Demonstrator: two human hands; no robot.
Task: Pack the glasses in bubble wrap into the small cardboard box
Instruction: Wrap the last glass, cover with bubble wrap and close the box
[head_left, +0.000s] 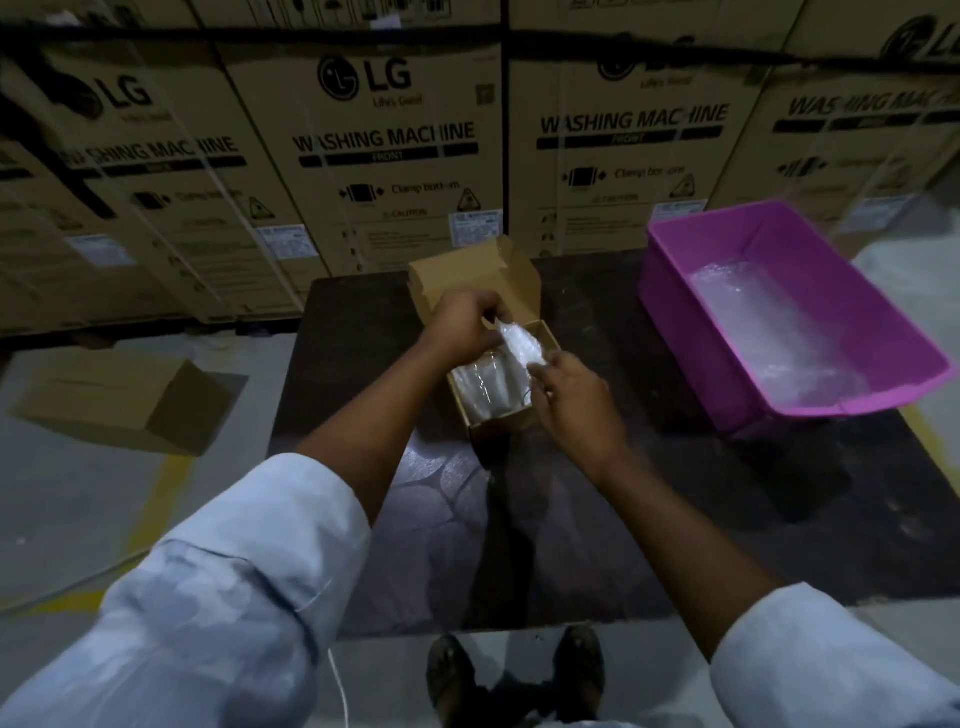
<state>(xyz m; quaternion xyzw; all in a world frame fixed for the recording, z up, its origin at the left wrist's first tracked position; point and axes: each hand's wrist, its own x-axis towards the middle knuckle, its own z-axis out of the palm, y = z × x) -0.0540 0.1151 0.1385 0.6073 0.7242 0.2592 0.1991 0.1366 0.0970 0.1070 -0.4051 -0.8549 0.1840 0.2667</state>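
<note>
Left hand (464, 326) pinching wrapped glass (519, 347) by its top, right hand (571, 395) loosely open steadying, probably tucking it into small cardboard box (496, 423).

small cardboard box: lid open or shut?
Open. The small cardboard box has its lid flap standing up behind, and bubble-wrapped glasses show inside.

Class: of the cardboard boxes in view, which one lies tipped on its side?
The empty cardboard box on the floor, left of the table; the small box being packed sits upright.
</note>
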